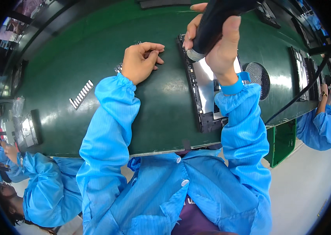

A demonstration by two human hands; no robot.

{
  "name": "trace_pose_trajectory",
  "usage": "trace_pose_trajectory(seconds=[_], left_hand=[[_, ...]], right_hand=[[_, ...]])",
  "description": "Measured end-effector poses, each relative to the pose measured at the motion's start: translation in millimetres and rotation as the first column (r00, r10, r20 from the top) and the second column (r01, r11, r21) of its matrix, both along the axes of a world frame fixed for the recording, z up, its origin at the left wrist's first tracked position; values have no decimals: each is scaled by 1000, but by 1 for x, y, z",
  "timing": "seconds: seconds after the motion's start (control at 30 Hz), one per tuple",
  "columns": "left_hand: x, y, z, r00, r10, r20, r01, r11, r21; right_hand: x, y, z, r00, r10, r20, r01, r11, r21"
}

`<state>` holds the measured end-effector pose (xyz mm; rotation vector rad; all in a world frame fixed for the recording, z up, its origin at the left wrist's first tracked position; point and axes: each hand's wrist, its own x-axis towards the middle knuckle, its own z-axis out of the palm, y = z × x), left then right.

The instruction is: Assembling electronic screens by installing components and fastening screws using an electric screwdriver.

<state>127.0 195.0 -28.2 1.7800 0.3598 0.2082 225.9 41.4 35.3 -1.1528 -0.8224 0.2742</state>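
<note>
Right hand gripping black tool partly hides panel; round dish beside

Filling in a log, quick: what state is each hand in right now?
Left hand: loosely curled; whether it holds something small cannot be told.
Right hand: closed, holding a black handheld tool.

Place: electronics assembly workshop | green workbench | blue-smocked co-workers | flat black-framed units
</note>
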Motion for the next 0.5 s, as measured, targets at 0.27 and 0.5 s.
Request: trace_pose_trajectory(seconds=[0.27, 0.5], left_hand=[[-38, -35, 2, 984, 52, 173, -79, 986, 148], [-78, -123, 18, 861, -339, 379, 0, 745, 667]], right_hand=[[-1, -6, 8, 1000, -11, 17, 10, 998, 63], [15, -35, 26, 994, -107, -31, 111, 948, 299]])
